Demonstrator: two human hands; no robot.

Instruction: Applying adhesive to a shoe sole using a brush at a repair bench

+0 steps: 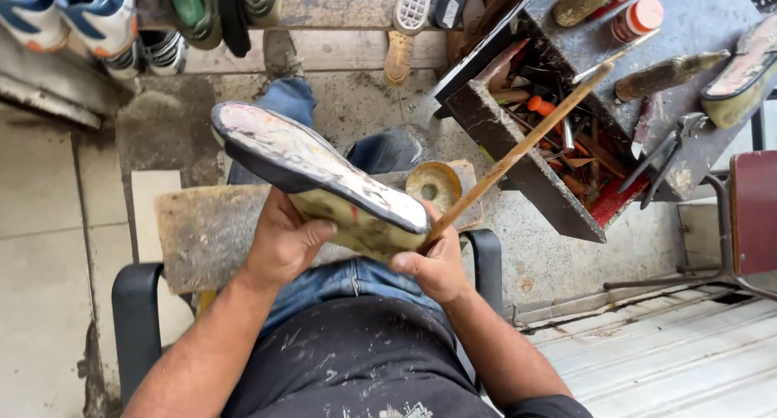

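1. At the far left, several sport shoes (97, 21) hang or stand along the top edge, blue-white and green ones.
2. The left hand (283, 240) is closed around the shoe sole (320, 171) from below, with the thumb pressed on its yellowish side. The sole is held up in the middle of the scene, above the lap, with its smeared whitish face upward and its toe pointing to the far left.
3. Under the sole, a worn board (202, 232) lies across the knees. On its right end stands a small round tin (433, 183), open, with a yellowish rim; what is inside I cannot tell.
4. The right hand (437, 264) has its fingers shut on the near end of a long wooden stick (518, 147), and it also touches the heel end of the sole. The stick goes diagonally to the far right.
5. At the right, a dark tool tray (518, 175) holds many mixed tools, among them one with an orange handle (541, 106).
6. On the dirty worktop (704, 21) behind it stand a red-capped bottle (638, 17), pliers (668, 151) and another sole (740, 78).
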